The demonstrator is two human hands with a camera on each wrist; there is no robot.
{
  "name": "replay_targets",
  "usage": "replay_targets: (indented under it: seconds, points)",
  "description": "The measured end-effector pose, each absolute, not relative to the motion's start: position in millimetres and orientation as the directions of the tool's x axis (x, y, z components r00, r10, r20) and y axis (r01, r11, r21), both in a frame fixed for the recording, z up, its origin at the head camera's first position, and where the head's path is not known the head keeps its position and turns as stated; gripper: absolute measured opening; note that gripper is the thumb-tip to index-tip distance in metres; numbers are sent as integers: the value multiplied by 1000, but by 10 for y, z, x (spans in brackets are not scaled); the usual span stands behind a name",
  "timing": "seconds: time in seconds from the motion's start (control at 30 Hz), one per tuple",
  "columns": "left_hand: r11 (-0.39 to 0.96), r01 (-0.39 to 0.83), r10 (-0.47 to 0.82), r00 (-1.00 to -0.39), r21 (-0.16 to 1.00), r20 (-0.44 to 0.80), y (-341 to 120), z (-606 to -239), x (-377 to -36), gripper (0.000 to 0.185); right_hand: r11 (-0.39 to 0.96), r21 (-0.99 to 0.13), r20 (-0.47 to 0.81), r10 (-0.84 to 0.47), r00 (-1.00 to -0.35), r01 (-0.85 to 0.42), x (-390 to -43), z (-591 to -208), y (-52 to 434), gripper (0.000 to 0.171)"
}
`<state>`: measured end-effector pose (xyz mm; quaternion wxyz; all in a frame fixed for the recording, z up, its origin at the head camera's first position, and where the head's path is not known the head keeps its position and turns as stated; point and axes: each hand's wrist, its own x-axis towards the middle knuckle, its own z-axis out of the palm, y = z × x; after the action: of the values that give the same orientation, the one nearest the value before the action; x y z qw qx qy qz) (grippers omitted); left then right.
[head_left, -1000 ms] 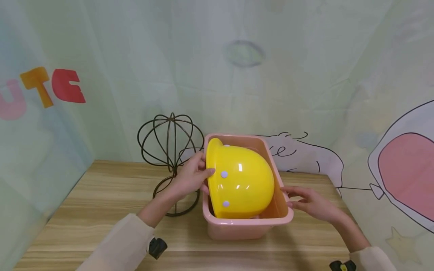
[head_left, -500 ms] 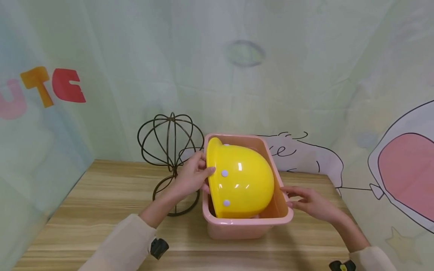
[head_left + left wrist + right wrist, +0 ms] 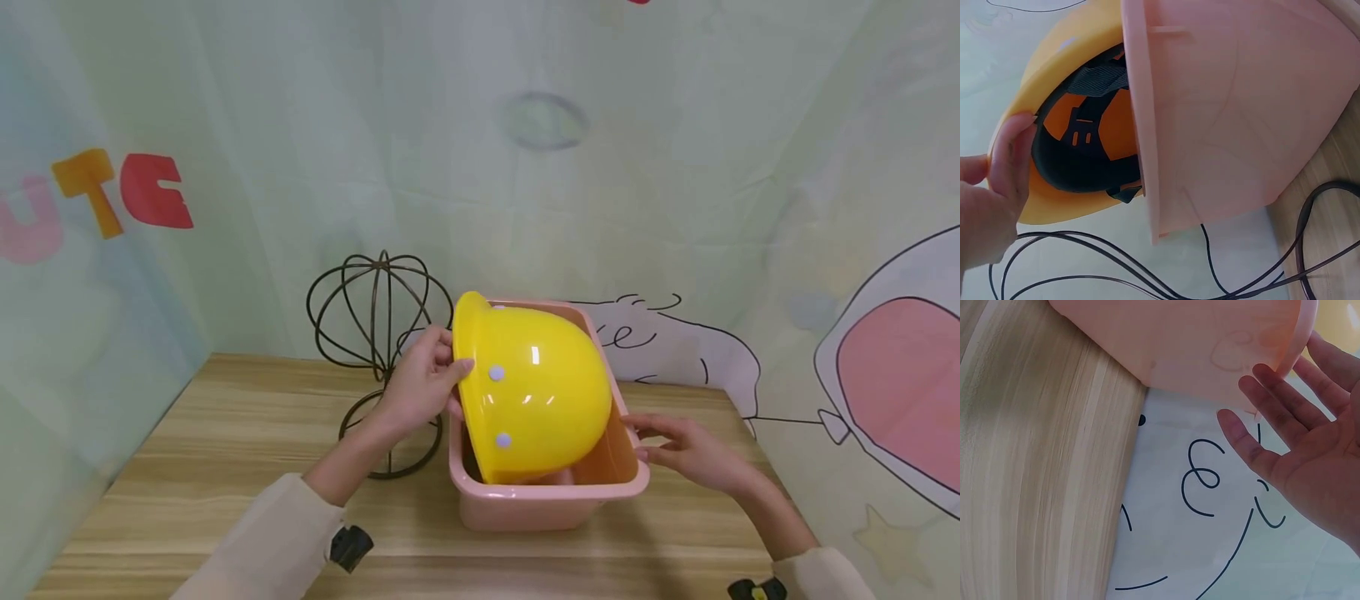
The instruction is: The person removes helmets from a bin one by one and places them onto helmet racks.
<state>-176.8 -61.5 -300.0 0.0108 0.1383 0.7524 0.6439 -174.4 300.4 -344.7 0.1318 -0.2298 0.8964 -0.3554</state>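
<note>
A yellow hard hat (image 3: 543, 387) lies on its side, tilted, partly inside a pink plastic bin (image 3: 551, 508). Its brim faces left, and the left wrist view shows the dark straps (image 3: 1088, 125) inside. My left hand (image 3: 420, 383) pinches the brim, thumb on the outer side and fingers curled to the inside. On the right, my right hand (image 3: 693, 450) touches the bin's right rim, its fingers mostly straight in the right wrist view. What lies under the hard hat in the bin is mostly hidden.
A dark wire stand (image 3: 382, 367) with a round cage top stands close to the bin's left, behind my left hand. The wooden table (image 3: 225, 467) meets a printed curtain (image 3: 300, 167) at the back and both sides.
The hard hat has risen slightly and tilted more at its brim, with my left hand moving up along with it. My right hand and the bin stay in place.
</note>
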Motion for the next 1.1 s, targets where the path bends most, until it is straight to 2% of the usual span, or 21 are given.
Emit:
replay_targets:
  seconds: [0.23, 0.47, 1.1]
  points:
    - [99, 233, 175, -961, 967, 214, -657, -2894, -1761, 20, 626, -693, -42, -530, -847, -357, -1746, -3450, 3012, 45]
    - [41, 251, 103, -964, 967, 246, -679, -2789, -1764, 20, 632, -696, -52, -518, -854, -341, -1745, -3460, 3011, 46]
    - [-61, 310, -82, -949, 949, 304, -841, -2519, -1734, 28, 619, -707, -54, -529, -847, -341, -1761, -3475, 3021, 45]
